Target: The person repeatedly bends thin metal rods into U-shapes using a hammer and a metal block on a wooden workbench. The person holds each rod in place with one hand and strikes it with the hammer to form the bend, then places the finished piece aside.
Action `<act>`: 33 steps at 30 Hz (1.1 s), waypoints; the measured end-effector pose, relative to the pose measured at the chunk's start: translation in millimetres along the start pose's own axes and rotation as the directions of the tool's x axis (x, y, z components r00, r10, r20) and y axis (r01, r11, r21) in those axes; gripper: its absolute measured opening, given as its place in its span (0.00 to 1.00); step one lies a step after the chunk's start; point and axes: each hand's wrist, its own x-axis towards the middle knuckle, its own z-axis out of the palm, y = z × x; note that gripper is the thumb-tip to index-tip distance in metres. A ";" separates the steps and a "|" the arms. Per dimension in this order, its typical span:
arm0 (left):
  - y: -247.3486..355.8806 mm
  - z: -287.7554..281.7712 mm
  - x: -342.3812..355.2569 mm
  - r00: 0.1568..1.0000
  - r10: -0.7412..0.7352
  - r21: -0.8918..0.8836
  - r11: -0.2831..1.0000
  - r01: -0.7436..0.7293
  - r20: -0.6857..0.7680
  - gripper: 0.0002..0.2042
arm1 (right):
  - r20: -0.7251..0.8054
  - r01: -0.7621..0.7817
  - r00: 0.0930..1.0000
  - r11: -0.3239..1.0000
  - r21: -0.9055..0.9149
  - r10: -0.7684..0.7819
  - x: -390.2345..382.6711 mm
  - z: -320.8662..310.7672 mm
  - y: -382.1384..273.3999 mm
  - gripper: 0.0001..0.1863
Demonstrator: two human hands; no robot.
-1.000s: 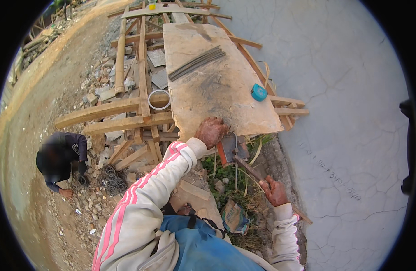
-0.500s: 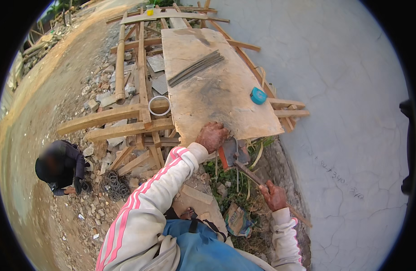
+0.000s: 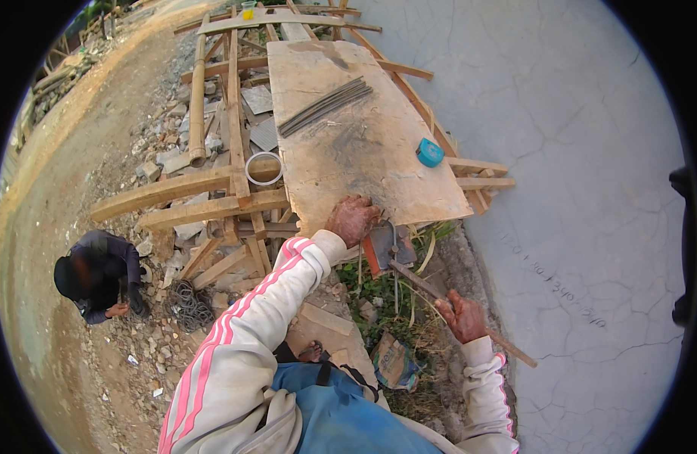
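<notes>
A cracked grey wall (image 3: pixel 575 166) fills the right side, with dirt ground (image 3: pixel 83 181) and rubble at the left. Between them stands a rough timber frame (image 3: pixel 167 185), carrying a pale, dark-smudged board (image 3: pixel 325 174). To the left, another person (image 3: pixel 95 276) in dark clothing crouches low on the ground, one hand held near the other. A bamboo pole (image 3: pixel 198 113) lies along the frame's left part.

The long bar (image 3: pixel 415 280) slants from just below the board's near edge down to the right, in front of the wall. The right hand (image 3: pixel 463 316) is clamped around it partway along, fingers curled. Its upper end overlaps a thin bent rod (image 3: pixel 396 291) that hangs down near an orange-edged metal piece (image 3: pixel 372 257); whether they touch is unclear.

A bundle of thin dark rods (image 3: pixel 325 107) lies slantwise on the board. A crumpled sack (image 3: pixel 394 362) rests on the ground below, and a coil of wire (image 3: pixel 189 304) lies near the crouching person. The left hand (image 3: pixel 353 219) bends over the board's near edge, fingers curled; I cannot tell whether they close on anything. Smaller still are a white ring (image 3: pixel 247 168) beside the board's left edge, a teal tape measure (image 3: pixel 430 153) near its right edge, and a cup (image 3: pixel 248 14) with yellow contents at the frame's far end.
</notes>
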 end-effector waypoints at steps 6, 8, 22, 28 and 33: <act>0.0 -0.9 -0.5 1.000 -0.012 -0.002 1.000 0.012 -0.015 0.05 | 0.013 -0.036 0.999 0.999 0.024 0.036 -2.8 4.9 -2.3 0.27; 0.8 -1.7 -0.2 1.000 -0.012 0.002 1.000 0.012 -0.017 0.04 | -0.008 -0.016 1.000 0.999 0.035 0.016 -2.8 7.5 -1.0 0.26; -2.8 -2.3 1.0 0.999 -0.002 -0.066 0.998 -0.001 -0.033 0.04 | 0.007 0.012 1.000 0.987 0.160 -0.013 -14.8 4.1 1.6 0.29; -4.1 -2.9 2.1 0.999 0.006 -0.053 0.999 -0.009 -0.049 0.06 | 0.521 -0.446 0.815 0.847 0.288 0.252 -36.7 -22.4 69.4 0.32; -8.3 -1.8 3.5 0.999 0.030 -0.083 0.996 -0.032 -0.023 0.07 | 0.582 -0.628 0.671 0.770 0.115 0.460 -101.3 -47.4 135.5 0.27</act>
